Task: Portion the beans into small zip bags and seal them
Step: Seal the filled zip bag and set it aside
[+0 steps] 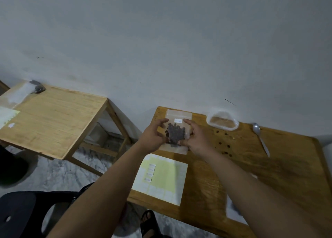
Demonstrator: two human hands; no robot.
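The room is dim and grey. The wall (pixel 161 40) has no glare. Near the picture's edges, far from the wall, arms look blurry and table lines bend.

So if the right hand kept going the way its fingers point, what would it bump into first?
The right hand points up-left into the bag it already holds, so the bag comes first. Past that is the left hand on the bag's other side, though depth is hard to judge.

On the tabletop (pixel 287 166), the container (pixel 222 120) sits at the back, spoon (pixel 260 137) to its right, label sheet (pixel 161 178) nearer the front.
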